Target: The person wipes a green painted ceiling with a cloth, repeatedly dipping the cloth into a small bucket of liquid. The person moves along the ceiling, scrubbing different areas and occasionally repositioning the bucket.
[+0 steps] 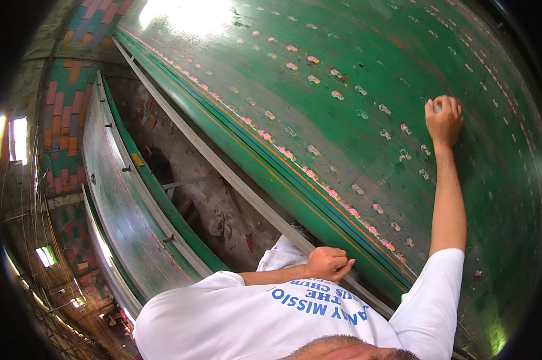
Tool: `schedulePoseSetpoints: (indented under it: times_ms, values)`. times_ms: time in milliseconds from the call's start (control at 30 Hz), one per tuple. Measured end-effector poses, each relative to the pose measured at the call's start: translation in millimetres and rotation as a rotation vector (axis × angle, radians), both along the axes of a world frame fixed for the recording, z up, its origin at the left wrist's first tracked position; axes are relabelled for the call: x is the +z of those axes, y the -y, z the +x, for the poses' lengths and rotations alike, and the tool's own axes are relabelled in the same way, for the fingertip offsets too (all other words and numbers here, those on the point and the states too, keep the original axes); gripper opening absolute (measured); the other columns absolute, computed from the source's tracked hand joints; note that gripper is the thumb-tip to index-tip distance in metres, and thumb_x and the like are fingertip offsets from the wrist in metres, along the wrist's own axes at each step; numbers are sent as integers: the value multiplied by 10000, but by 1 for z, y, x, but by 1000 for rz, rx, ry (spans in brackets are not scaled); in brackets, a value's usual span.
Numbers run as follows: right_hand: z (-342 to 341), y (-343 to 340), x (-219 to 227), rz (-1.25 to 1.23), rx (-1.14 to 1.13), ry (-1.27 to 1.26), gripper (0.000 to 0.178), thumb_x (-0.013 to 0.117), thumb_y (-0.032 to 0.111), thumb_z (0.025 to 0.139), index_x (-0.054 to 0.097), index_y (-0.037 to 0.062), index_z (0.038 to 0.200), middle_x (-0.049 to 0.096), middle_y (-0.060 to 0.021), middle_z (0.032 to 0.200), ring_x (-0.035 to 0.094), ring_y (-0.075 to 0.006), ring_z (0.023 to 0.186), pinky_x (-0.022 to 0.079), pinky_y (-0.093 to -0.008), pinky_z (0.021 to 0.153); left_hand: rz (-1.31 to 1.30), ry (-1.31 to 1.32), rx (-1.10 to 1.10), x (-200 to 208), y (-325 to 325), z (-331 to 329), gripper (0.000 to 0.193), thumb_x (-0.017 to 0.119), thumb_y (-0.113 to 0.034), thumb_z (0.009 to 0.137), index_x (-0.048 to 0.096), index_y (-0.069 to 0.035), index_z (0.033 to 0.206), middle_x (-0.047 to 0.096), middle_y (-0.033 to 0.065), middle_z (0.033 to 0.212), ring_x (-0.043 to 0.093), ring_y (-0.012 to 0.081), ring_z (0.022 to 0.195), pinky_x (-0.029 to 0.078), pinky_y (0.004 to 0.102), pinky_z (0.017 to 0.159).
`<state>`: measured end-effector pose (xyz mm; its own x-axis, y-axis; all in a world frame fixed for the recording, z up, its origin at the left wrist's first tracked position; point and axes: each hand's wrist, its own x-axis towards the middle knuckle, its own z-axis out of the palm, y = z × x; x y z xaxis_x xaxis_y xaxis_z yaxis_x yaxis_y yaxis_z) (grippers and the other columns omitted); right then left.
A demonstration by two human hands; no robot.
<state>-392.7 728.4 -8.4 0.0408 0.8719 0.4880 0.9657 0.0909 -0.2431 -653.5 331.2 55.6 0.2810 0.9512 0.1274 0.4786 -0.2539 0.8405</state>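
Observation:
My right hand reaches far out over a long green table, its fingers curled down at the surface. A small pale patch shows inside the curl of the thumb and fingers, but I cannot make out what it is. Small pink and white flower prints lie in rows on the green around that hand. Close to my body, my left hand is closed in a loose fist beside the table's near edge, with nothing seen sticking out of it. White cloth shows just behind the left forearm.
A grey rail runs along the table's near side, next to blue and orange lines on the green. Beyond a gap with a dirty floor, another long table stands at the left. Coloured brick walling rises behind it.

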Motion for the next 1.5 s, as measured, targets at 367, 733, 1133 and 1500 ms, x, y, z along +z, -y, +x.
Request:
schedulePoseSetpoints:
  times_ms: [367,733,1133,1500]
  values:
    - [-42,157,22,-117,-23,-86,193,782,266,892,650,134,943,664,-54,1066,636,-329,1090,486,-505,897,255,-188,54,13,-109,-152,446,811,-46,873,457,-90,604,469,74,576,510,278,467,399,439,437]
    - [-90,291,35,-192,41,-53,176,763,211,858,633,115,928,626,-90,1033,604,-354,1074,474,-516,926,402,-192,34,-3,-115,-203,450,794,-47,875,430,-103,614,460,67,578,512,285,474,404,436,442]
    - [-98,237,20,-65,-109,-101,130,786,160,864,672,101,886,692,-84,1007,639,-357,1005,510,-502,896,401,-163,10,-5,-110,-207,432,778,-62,906,461,-91,614,506,89,597,561,310,506,449,448,464]
    - [-124,306,17,-93,-158,-121,148,803,247,869,686,164,902,674,-45,1010,645,-322,1056,507,-493,902,369,-90,119,-15,-110,-204,458,774,-55,954,439,-48,641,499,113,615,503,342,496,400,430,465]
